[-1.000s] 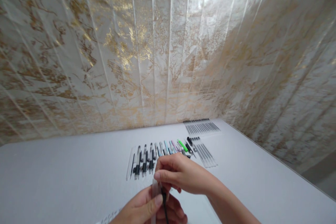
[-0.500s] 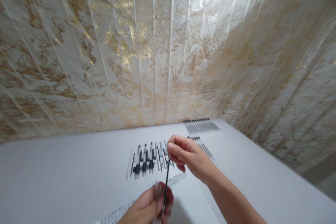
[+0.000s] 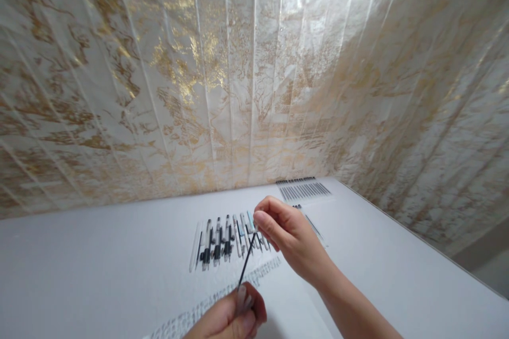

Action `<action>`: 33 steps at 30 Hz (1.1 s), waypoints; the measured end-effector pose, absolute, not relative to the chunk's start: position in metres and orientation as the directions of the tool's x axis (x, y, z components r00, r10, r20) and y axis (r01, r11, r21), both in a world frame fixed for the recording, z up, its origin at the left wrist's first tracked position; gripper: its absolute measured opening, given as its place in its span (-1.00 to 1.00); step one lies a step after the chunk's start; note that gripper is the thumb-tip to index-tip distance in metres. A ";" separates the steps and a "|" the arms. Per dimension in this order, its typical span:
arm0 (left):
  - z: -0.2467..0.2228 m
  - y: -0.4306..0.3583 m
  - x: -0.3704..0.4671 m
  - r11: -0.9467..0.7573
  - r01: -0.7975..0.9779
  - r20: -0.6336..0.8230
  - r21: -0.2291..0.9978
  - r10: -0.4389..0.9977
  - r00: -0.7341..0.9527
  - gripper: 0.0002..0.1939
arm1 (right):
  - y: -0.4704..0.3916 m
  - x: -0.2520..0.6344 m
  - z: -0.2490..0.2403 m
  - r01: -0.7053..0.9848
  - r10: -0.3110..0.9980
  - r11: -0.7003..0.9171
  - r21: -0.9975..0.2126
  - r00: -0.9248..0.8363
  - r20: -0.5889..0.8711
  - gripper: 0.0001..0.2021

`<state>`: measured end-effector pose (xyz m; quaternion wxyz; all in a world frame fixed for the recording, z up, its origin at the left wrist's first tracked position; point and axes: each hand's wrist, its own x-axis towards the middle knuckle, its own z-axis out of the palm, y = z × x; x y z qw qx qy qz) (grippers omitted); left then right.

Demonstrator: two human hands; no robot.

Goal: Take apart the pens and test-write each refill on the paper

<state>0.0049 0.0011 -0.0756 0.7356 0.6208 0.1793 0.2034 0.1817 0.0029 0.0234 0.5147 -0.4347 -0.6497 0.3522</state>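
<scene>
A thin black pen refill (image 3: 247, 258) slants between my two hands above the table. My right hand (image 3: 280, 228) pinches its upper end between thumb and fingertips. Closed low in the view, my left hand (image 3: 238, 313) has a pale translucent tube (image 3: 240, 296) between its fingers, and the refill's lower end meets it there. Whether the tip is inside the tube is hard to tell. Behind the hands lies a row of pens and pen parts (image 3: 218, 241), some black and clear, others white or light blue.
Several dark refills (image 3: 304, 190) lie lined up at the back of the white table (image 3: 99, 259). More slim parts (image 3: 316, 228) sit beyond my right hand. A sheet with printed characters (image 3: 286, 296) lies beneath the hands. A gold-patterned curtain (image 3: 238, 116) stands behind.
The refill now leans more, its lower end shifted left and up, and less of it shows. My left hand has turned around the tube. The view has moved slightly.
</scene>
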 end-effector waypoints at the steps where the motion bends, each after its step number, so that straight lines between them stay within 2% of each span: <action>1: -0.075 0.001 0.005 0.139 -0.075 -0.009 0.987 0.522 0.853 -0.57 | 0.003 0.183 0.025 0.181 0.924 0.382 -0.906 -0.079 0.373 -0.69; 4: -0.072 0.001 0.005 0.132 -0.073 -0.008 0.989 0.525 0.851 -0.56 | 0.001 0.187 0.029 0.163 0.916 0.399 -0.902 -0.031 0.399 -0.69; 8: -0.066 0.000 0.004 0.135 -0.075 -0.008 0.988 0.530 0.848 -0.57 | 0.000 0.187 0.029 0.242 0.918 0.392 -0.888 -0.043 0.394 -0.69; 12: -0.065 0.001 0.003 0.124 -0.093 0.013 0.988 0.534 0.846 -0.59 | 0.000 0.177 0.024 0.301 0.932 0.362 -0.883 -0.148 0.331 -0.71; 15: -0.067 0.002 0.004 0.151 -0.133 0.024 0.980 0.569 0.822 -0.59 | -0.001 0.173 0.023 0.397 0.936 0.315 -0.862 -0.281 0.212 -0.78; 18: -0.067 0.003 0.005 0.240 -0.216 0.025 0.946 0.612 0.790 -0.63 | -0.004 0.174 0.026 0.527 0.931 0.305 -0.794 -0.341 0.131 -0.89; 19: -0.065 0.004 0.005 0.275 -0.248 0.021 0.929 0.629 0.777 -0.65 | -0.005 0.175 0.027 0.565 0.929 0.315 -0.762 -0.347 0.126 -0.86; 22: -0.056 0.006 0.003 0.367 -0.325 -0.023 0.872 0.692 0.722 -0.71 | -0.011 0.175 0.028 0.662 0.919 0.376 -0.649 -0.358 0.167 -0.73; 26: -0.039 0.005 0.000 0.402 -0.420 -0.049 0.814 0.767 0.639 -0.74 | -0.015 0.165 0.024 0.773 0.879 0.477 -0.419 -0.413 0.238 -0.89; 28: -0.033 0.002 -0.001 0.405 -0.444 -0.042 0.799 0.775 0.631 -0.76 | -0.014 0.158 0.021 0.816 0.881 0.471 -0.336 -0.412 0.234 -0.85; 31: -0.029 -0.001 -0.002 0.416 -0.443 -0.040 0.794 0.763 0.645 -0.74 | -0.012 0.153 0.019 0.825 0.877 0.472 -0.312 -0.403 0.261 -0.86; 33: -0.030 0.000 -0.003 0.390 -0.410 -0.036 0.825 0.760 0.649 -0.70 | -0.011 0.156 0.020 0.777 0.866 0.491 -0.394 -0.388 0.315 -0.86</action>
